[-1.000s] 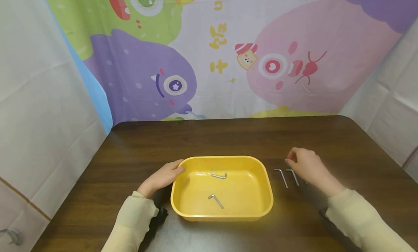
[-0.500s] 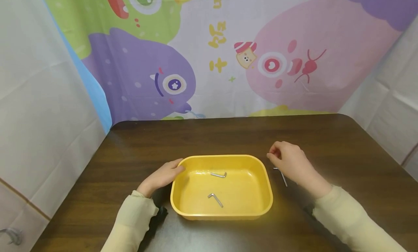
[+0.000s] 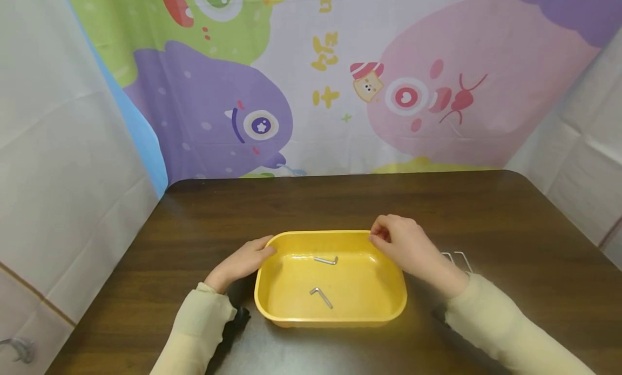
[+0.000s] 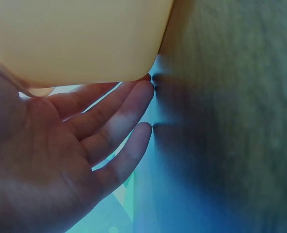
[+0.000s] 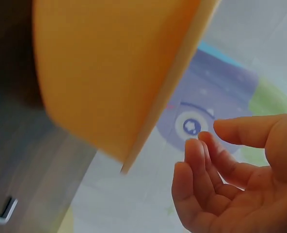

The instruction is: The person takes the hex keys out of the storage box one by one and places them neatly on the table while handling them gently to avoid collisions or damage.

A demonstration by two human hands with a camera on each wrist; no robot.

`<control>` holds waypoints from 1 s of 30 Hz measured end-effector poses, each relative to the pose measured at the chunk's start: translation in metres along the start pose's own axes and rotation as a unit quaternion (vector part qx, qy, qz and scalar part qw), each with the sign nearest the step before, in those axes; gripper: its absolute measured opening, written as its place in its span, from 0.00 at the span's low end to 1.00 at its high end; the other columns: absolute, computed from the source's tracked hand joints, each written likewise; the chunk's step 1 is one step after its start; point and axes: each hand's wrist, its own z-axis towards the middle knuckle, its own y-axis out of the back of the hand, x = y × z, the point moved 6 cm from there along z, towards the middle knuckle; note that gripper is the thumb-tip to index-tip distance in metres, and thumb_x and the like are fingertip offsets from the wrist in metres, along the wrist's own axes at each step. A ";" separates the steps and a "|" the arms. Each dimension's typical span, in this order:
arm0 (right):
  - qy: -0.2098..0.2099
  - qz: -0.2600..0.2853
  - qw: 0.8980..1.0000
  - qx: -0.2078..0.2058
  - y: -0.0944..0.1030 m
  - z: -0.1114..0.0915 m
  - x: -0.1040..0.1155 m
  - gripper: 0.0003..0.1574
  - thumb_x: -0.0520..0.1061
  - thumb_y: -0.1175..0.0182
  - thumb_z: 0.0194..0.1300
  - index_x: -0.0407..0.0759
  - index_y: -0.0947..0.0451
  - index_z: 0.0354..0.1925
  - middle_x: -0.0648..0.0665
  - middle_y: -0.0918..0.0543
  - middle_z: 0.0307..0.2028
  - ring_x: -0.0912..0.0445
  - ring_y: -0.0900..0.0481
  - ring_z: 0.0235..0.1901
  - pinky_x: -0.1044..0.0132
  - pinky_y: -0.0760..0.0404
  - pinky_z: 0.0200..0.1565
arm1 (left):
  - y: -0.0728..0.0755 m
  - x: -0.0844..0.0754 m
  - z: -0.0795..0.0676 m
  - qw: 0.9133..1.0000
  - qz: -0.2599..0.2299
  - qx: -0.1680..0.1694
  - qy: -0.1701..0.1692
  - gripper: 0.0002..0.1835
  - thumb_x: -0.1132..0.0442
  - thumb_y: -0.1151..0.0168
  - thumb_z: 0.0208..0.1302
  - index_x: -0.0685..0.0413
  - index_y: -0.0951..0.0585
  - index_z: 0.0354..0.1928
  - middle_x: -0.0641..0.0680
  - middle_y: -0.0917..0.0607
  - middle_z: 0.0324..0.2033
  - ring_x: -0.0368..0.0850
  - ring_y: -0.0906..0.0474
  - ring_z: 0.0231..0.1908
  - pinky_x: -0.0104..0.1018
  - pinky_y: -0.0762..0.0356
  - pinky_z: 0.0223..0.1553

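Note:
A yellow rectangular tray (image 3: 330, 322) stands on the table. Two silver hex keys lie in it: one hex key (image 3: 326, 261) towards the back, another hex key (image 3: 322, 298) nearer the front. My left hand (image 3: 243, 264) rests at the tray's left end, thumb over the rim; the left wrist view shows its fingers extended under the tray's outer side, tips at the table. Over the tray's back right corner is my right hand (image 3: 405, 248). Its fingers are loosely bent in the right wrist view, with a gap at the thumb and nothing visible between them.
Right of the tray, partly behind the right forearm, lie two more hex keys, the outer hex key (image 3: 465, 260) being plainer. A hex key (image 5: 7, 212) also shows on the table in the right wrist view. A cartoon-printed cloth (image 3: 335, 142) hangs behind the brown table (image 3: 340, 202).
My right hand has moved left from above the hex keys on the table to the tray's back right corner. The left hand, the tray and the two hex keys inside have stayed put.

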 end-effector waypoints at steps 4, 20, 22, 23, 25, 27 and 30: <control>0.013 0.009 1.000 0.028 -0.008 0.003 0.011 0.02 0.41 0.40 0.56 0.43 0.24 0.27 0.51 0.26 0.22 0.60 0.31 0.23 0.68 0.30 0.29 | 0.000 -0.001 0.000 1.000 0.006 -0.005 0.000 0.21 0.58 0.59 0.67 0.56 0.31 0.60 0.55 0.23 0.51 0.46 0.27 0.47 0.48 0.34 0.54; 0.116 -0.055 0.986 0.105 -0.046 0.008 0.042 0.02 0.37 0.42 0.54 0.42 0.24 0.27 0.53 0.29 0.19 0.61 0.34 0.22 0.71 0.33 0.28 | 0.001 -0.001 0.001 1.000 0.009 -0.006 -0.004 0.20 0.58 0.60 0.67 0.57 0.30 0.57 0.54 0.22 0.48 0.45 0.27 0.44 0.46 0.32 0.52; 0.127 -0.059 0.983 0.116 -0.049 0.008 0.044 0.03 0.34 0.43 0.53 0.41 0.24 0.29 0.51 0.27 0.21 0.60 0.32 0.23 0.70 0.31 0.29 | 0.001 -0.001 0.001 1.000 0.009 -0.004 -0.005 0.20 0.58 0.60 0.67 0.56 0.29 0.56 0.54 0.21 0.46 0.44 0.27 0.42 0.44 0.31 0.50; 0.131 -0.061 0.982 0.124 -0.051 0.008 0.044 0.04 0.33 0.44 0.53 0.40 0.24 0.30 0.50 0.25 0.22 0.59 0.30 0.24 0.70 0.30 0.30 | 0.001 -0.001 0.001 1.000 0.008 -0.003 -0.006 0.19 0.58 0.60 0.67 0.56 0.29 0.56 0.54 0.21 0.45 0.44 0.27 0.41 0.44 0.31 0.49; 0.137 -0.066 0.979 0.140 -0.054 0.008 0.044 0.07 0.31 0.45 0.52 0.38 0.24 0.32 0.47 0.22 0.27 0.57 0.27 0.27 0.67 0.27 0.33 | 0.001 -0.001 0.001 1.000 0.007 -0.001 -0.007 0.18 0.58 0.59 0.67 0.56 0.28 0.55 0.53 0.21 0.43 0.43 0.27 0.40 0.42 0.31 0.48; 0.135 -0.071 0.976 0.157 -0.058 0.008 0.044 0.10 0.29 0.46 0.51 0.36 0.25 0.34 0.43 0.20 0.31 0.53 0.24 0.31 0.63 0.25 0.37 | 0.001 -0.001 0.001 1.000 0.006 0.001 -0.009 0.18 0.58 0.59 0.68 0.56 0.28 0.54 0.53 0.21 0.43 0.43 0.27 0.39 0.42 0.31 0.47; 0.107 -0.075 0.971 0.198 -0.066 0.009 0.042 0.09 0.32 0.45 0.55 0.36 0.25 0.38 0.41 0.21 0.36 0.50 0.24 0.36 0.58 0.26 0.42 | 0.001 -0.001 0.000 1.000 0.003 -0.001 -0.010 0.18 0.58 0.59 0.68 0.56 0.28 0.55 0.53 0.21 0.43 0.43 0.27 0.40 0.42 0.31 0.47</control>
